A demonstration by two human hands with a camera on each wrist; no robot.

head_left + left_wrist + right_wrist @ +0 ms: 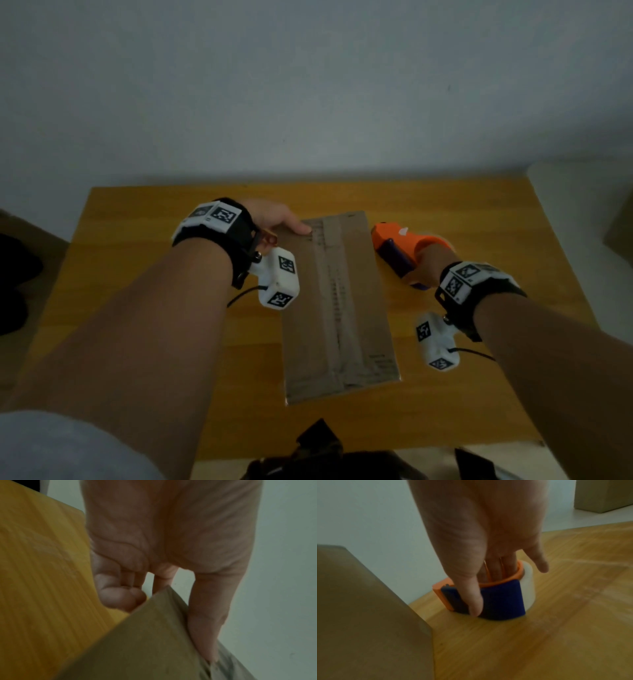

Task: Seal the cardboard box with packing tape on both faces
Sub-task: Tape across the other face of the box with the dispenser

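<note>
A long brown cardboard box (337, 308) lies flat on the wooden table (154, 222), with a strip of tape running along its centre seam. My left hand (284, 222) grips the box's far left corner. Its thumb (205, 628) lies on the top face, and the curled fingers (120, 599) sit behind the corner of the box (145, 642). To the right of the box stands an orange and blue tape dispenser (394, 240). My right hand (430, 255) holds it, with fingers inside the orange ring and the thumb (474, 601) on the blue part of the dispenser (501, 601). The pale tape roll (529, 588) shows behind.
A pale wall rises just behind the table's far edge. A second cardboard box (604, 496) stands off the table's back right. Dark objects (318, 442) lie at the near edge. Bare wood (539, 642) lies to the right of the dispenser.
</note>
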